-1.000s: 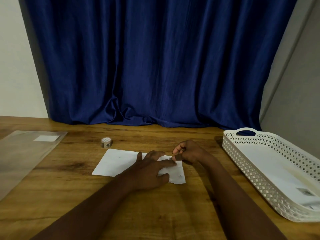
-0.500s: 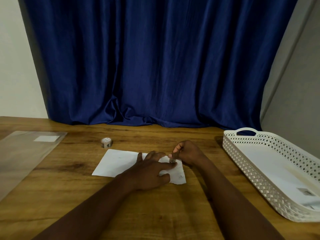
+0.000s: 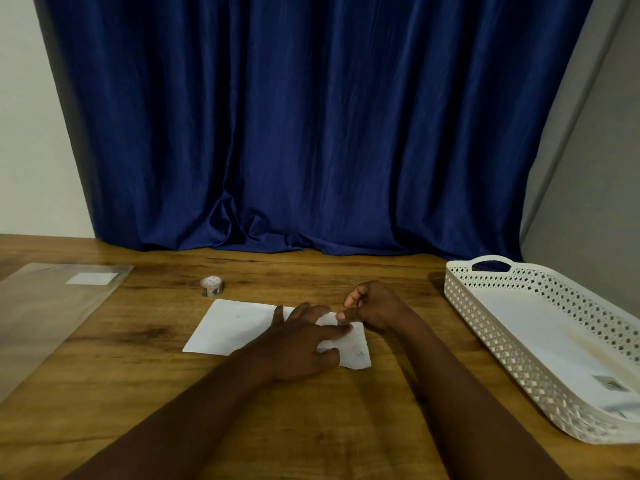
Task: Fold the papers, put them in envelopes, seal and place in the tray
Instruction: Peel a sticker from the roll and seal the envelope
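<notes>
Now 1 envelope (image 3: 239, 327) – left hand (image 3: 298, 344) flat on it, right hand (image 3: 374, 308) pinching tape piece (image 3: 342, 318).

Both bare forearms reach forward from the lower edge, converging toward the middle; the left hand (image 3: 301, 344) lies palm down, fingers spread and nearly straight, index finger stretched to the right, thumb tucked at the near side; the right hand (image 3: 374, 306) sits just beyond it, fingers curled inward, thumb and forefinger tips pinched together close to the left index fingertip.
</notes>
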A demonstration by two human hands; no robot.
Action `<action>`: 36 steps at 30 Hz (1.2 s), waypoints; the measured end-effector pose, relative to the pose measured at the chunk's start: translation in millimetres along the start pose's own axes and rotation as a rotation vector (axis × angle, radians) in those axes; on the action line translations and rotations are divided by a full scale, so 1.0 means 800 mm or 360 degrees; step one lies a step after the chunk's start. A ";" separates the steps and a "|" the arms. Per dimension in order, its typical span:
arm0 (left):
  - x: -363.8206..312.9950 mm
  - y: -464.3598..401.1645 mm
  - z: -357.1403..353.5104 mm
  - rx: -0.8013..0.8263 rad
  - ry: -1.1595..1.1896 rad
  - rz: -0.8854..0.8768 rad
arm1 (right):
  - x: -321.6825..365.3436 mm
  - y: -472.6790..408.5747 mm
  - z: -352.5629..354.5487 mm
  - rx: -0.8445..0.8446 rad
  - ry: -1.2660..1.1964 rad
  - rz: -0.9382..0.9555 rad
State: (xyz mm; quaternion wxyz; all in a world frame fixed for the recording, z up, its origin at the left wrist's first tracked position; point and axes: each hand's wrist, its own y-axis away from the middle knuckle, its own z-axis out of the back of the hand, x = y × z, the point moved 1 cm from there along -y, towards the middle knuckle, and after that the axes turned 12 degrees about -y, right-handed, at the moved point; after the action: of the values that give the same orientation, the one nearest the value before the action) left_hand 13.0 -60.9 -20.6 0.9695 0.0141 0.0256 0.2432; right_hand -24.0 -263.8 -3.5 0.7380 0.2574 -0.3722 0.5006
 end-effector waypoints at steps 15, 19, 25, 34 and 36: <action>0.036 0.011 0.012 -0.0183 0.0018 0.0223 | 0.020 0.016 0.016 -0.0096 -0.0460 -0.0074; 0.022 0.010 0.018 -0.0233 0.0124 0.0137 | 0.029 0.018 0.016 0.0271 -0.0349 0.0088; 0.007 0.009 0.025 -0.0453 0.0026 -0.0106 | 0.037 0.021 0.011 0.0647 0.0134 0.0163; 0.000 0.000 0.023 -0.1120 -0.0004 -0.0112 | 0.043 0.083 0.096 -0.0259 -0.0328 0.0073; -0.002 0.000 0.016 -0.0977 0.0045 -0.0068 | 0.045 0.118 0.137 -0.0477 -0.0318 0.0095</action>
State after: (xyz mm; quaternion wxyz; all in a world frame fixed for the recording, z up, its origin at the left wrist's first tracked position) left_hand 12.1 -61.7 -8.1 0.9329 -0.2834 -0.0351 0.2193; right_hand -135.7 -292.5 90.9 0.7123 0.1819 -0.5216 0.4330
